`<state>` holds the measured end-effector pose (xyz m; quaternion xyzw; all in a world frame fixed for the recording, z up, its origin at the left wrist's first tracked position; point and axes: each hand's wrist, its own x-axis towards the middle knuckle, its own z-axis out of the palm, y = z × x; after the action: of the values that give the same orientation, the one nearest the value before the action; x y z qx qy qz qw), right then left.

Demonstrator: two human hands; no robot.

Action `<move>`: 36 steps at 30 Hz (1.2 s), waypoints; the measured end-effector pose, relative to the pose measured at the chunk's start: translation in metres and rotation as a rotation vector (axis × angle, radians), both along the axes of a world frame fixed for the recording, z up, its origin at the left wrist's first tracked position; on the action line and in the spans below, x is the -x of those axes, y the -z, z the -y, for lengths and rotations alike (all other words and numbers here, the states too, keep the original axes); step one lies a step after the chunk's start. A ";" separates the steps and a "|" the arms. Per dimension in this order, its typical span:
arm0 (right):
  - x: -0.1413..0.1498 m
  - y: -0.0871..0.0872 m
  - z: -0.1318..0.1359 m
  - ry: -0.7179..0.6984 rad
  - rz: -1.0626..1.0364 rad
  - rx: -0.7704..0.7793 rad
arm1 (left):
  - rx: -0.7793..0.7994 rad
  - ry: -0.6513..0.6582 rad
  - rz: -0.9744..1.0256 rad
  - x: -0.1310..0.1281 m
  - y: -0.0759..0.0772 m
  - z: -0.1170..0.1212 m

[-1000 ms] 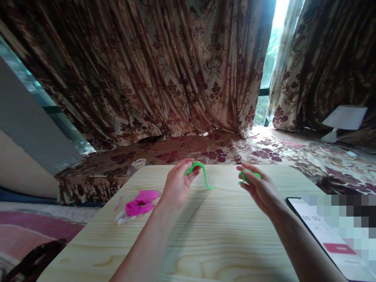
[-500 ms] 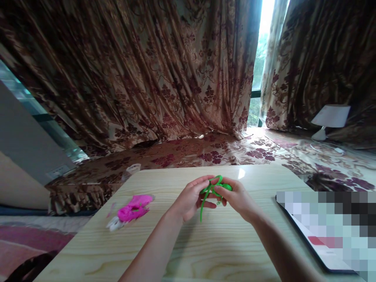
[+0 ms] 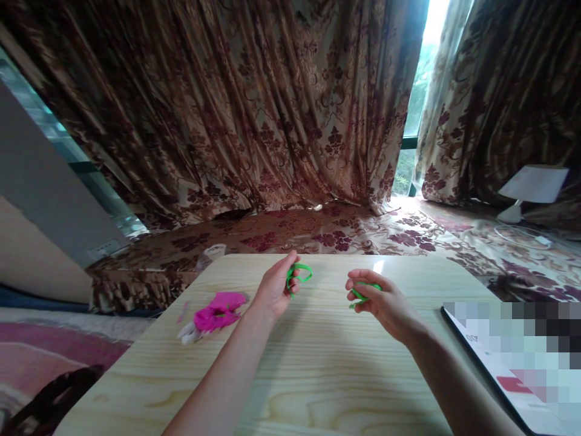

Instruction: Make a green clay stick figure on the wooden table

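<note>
My left hand (image 3: 276,289) is raised over the middle of the table, its fingers closed on a bright green cord (image 3: 310,275). A loop of the cord sticks out to the right of the fingertips. To the right, across a gap, my right hand (image 3: 380,300) has its fingers curled around more green cord (image 3: 358,296), with a short end poking out below. No strand shows between the hands, so I cannot tell whether the two parts are joined. The palms and fingers hide much of the cord.
A crumpled pink thing (image 3: 211,313) with a white end lies left on the wooden table (image 3: 318,375). A dark-edged flat board (image 3: 503,378), partly blurred out, is at right. Behind stand a clear cup (image 3: 213,254), a white lamp (image 3: 535,184) and curtains (image 3: 272,109).
My hands were together around the green cord and have moved apart, the left one to the left and the right one slightly to the right. The view has shifted a little.
</note>
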<state>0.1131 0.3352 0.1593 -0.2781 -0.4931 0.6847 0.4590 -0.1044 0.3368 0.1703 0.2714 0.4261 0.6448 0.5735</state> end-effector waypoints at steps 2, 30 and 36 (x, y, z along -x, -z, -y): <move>0.002 0.002 0.000 0.004 -0.014 -0.001 | 0.004 -0.051 -0.045 0.001 0.003 0.000; 0.010 0.011 0.001 0.081 0.118 -0.045 | -0.156 -0.241 -0.687 0.017 0.029 -0.001; 0.012 0.011 -0.001 0.137 0.126 -0.120 | -0.220 -0.290 -1.044 0.012 0.018 0.014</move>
<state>0.1014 0.3358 0.1482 -0.3259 -0.5409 0.6021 0.4885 -0.1165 0.3230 0.1525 0.5519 0.6169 0.5378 0.1598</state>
